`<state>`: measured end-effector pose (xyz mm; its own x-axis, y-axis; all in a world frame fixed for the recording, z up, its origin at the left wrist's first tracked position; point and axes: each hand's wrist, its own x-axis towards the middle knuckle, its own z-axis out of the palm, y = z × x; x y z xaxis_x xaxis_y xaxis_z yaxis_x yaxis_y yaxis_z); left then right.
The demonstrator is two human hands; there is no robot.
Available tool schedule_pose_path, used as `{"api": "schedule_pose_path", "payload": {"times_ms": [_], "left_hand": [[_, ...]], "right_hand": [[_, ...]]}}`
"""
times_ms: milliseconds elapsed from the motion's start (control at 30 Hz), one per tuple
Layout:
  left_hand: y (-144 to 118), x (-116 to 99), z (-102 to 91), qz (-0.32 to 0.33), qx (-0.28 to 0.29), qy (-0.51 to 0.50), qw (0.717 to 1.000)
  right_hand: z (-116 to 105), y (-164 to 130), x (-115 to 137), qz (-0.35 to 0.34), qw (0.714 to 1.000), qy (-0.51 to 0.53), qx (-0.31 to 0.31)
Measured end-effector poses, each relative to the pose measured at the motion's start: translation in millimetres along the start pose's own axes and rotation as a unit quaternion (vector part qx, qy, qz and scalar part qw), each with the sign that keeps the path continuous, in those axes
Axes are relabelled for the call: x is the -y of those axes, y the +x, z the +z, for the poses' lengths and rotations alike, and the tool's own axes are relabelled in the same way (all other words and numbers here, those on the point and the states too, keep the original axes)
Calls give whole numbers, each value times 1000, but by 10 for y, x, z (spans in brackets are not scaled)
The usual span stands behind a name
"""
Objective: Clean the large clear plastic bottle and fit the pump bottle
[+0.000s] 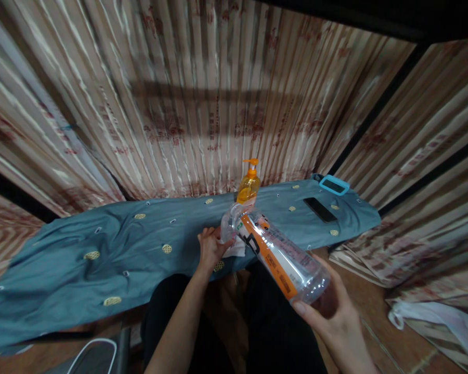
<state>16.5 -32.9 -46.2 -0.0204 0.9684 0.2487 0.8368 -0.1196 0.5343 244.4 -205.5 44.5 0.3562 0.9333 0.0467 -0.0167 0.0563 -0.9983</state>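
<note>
My right hand [331,311] is closed round the base of a large clear plastic bottle [283,257] with an orange-and-white label. The bottle is tilted, its neck pointing up and left, away from me. At that end, my left hand [212,249] grips a small clear plastic container [226,226], its thumb and fingers on the near side. Whether the bottle's mouth touches this container, I cannot tell. A white piece like paper or tissue [236,248] shows just below. Behind the bottle's neck stands a pump bottle [248,188] of amber liquid with an orange pump head.
A blue-green patterned cloth [140,244] covers the long narrow surface before me. Right of the bottles lie a black phone [320,210] and a light-blue framed object [334,185]. Patterned curtains [203,104] surround it. White fabric [440,319] hangs low at right.
</note>
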Motion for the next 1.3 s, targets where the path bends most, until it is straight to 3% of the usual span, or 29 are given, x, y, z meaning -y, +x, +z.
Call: {"api": "schedule_pose_path", "payload": {"times_ms": [1300], "left_hand": [[1, 14, 16, -3, -1, 5, 1000]], "right_hand": [[5, -6, 11, -13, 999, -39, 10]]}}
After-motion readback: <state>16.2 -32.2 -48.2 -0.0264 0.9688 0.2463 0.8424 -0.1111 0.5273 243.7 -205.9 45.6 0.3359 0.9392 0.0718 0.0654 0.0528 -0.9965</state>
